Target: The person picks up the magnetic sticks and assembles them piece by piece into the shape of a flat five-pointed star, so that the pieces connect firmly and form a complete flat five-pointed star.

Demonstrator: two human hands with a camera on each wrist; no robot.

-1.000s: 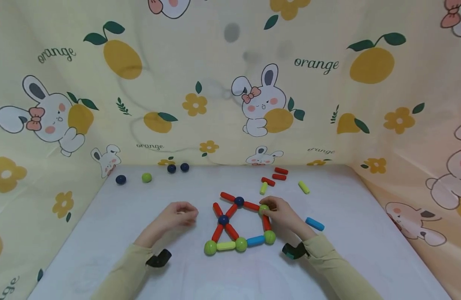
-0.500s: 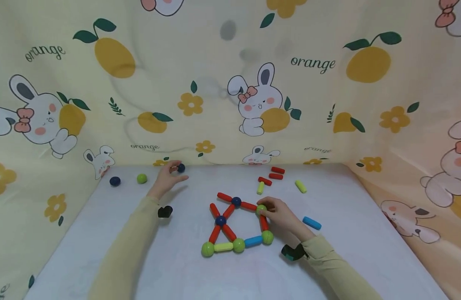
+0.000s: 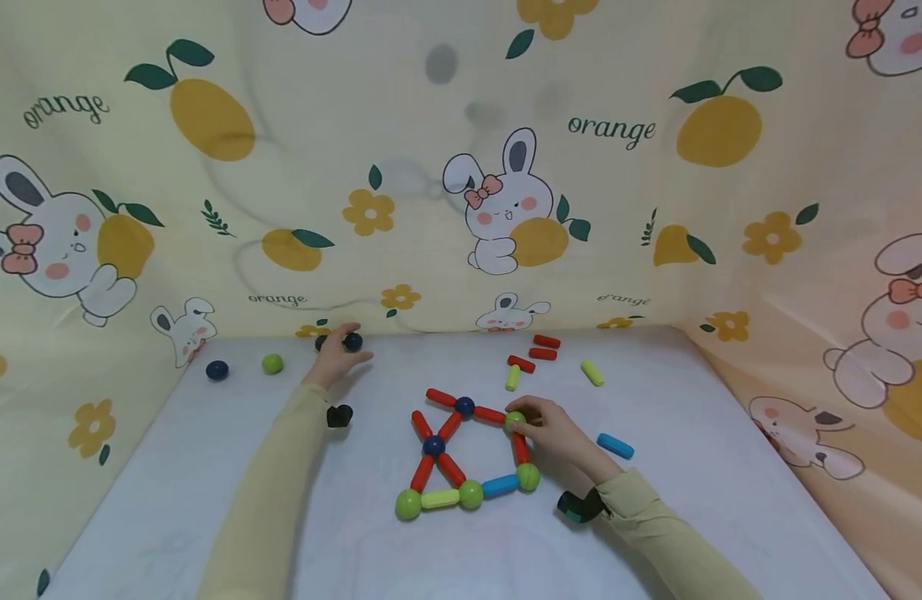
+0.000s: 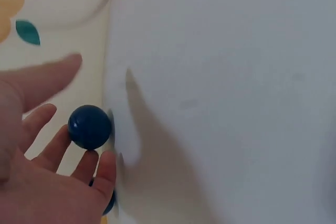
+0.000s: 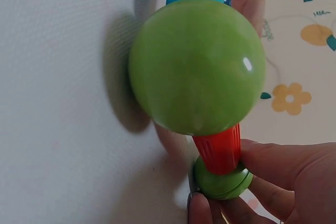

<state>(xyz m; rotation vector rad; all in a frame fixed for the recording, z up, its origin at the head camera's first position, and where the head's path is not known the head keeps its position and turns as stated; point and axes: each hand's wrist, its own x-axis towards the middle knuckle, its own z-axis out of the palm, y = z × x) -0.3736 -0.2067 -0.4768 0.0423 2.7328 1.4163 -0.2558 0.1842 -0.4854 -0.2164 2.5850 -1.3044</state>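
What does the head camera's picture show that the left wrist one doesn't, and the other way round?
Only the head view shows the right hand pinching a green ball of the rod-and-ball figure, and a loose blue rod. Only the left wrist view shows the palm side of the left hand. Both share that hand, two dark blue balls beside it, the white table and the printed cloth.

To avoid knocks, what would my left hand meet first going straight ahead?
The left hand would likely meet the glossy dark blue ball at its fingers first; the cream printed cloth backdrop seems close behind, though depth is unclear.
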